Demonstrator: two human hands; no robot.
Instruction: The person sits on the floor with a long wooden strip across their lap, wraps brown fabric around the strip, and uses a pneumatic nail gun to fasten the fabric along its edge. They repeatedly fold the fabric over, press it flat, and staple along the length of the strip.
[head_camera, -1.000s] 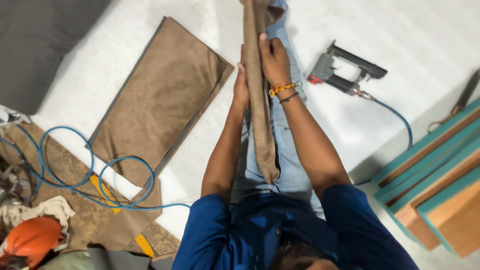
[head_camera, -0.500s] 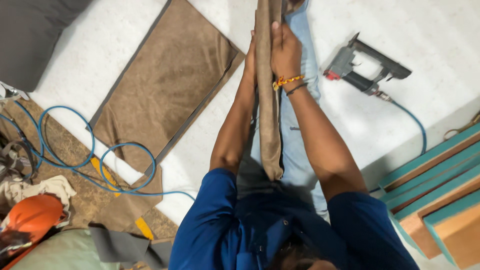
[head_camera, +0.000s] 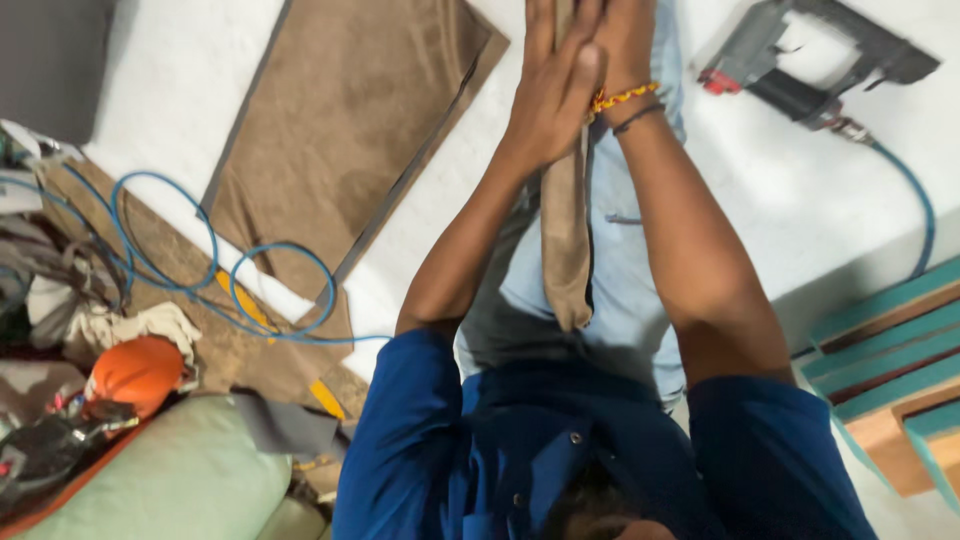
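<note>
Both of my hands are pressing together around a narrow brown fabric strip (head_camera: 566, 240), which is hanging down over my lap between my forearms. I am laying my left hand (head_camera: 548, 95) flat against one side of it, fingers (head_camera: 580, 75) stretched out and pressing rather than curled, while my right hand (head_camera: 625, 45) is pushing against the other side; its fingertips are running out of the top of the view, so I cannot tell how they are closing. An orange and yellow thread band (head_camera: 620, 97) is sitting on my right wrist. On the white floor (head_camera: 780, 210) to my right, a pneumatic staple gun (head_camera: 810, 65) is lying with its blue air hose (head_camera: 215, 270) attached. To my left, a large brown fabric panel (head_camera: 350, 130) is lying flat. Teal-edged wooden boards (head_camera: 890, 350) are stacked near my right elbow.
</note>
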